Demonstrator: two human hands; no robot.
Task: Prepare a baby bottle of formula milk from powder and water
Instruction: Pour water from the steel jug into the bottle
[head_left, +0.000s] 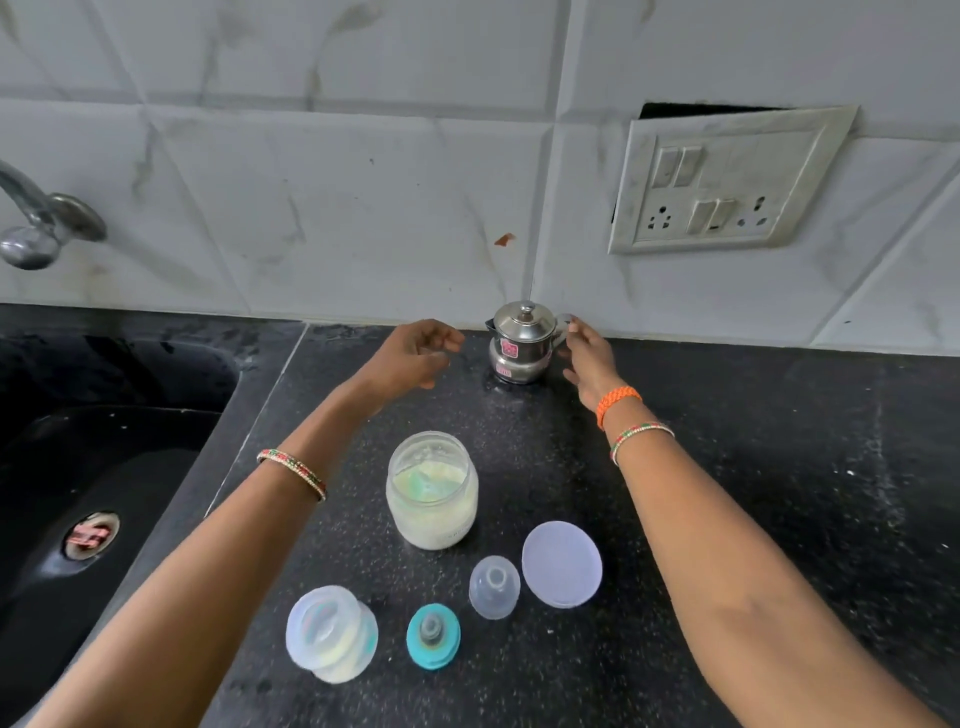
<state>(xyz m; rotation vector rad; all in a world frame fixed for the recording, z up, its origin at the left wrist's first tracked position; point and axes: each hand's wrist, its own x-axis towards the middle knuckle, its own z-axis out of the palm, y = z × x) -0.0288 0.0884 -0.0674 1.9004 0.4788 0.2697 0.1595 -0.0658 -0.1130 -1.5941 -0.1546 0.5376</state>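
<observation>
— Where are the hands?

— Both reach to the back edge of the black counter (727, 467), either side of the small steel pot (522, 343) with its lid on, which stands against the tiled wall. The right hand (589, 358) is at the pot's handle, its fingers touching or just beside it; whether they have closed on it, I cannot tell. The left hand (415, 353) is just beside the pot on the other side, fingers loosely curled and apart, gripping nothing.

— And the powder?

— The open jar of powder (432, 491) stands near the middle of the counter, between the two forearms, with a pale green scoop lying inside. Its round lid (562, 565) lies flat nearer the front edge, to the jar's right.

— The bottle?

— The baby bottle (332, 634) stands uncapped near the front edge, toward the sink (104, 441) that lies past the counter's left edge. Beside it is the teal ring with its teat (434, 635), then the clear cap (494, 587), just beside the jar's lid.

— Anything else?

— A tap (36, 228) over the sink and a switchboard (727, 182) on the wall.
</observation>
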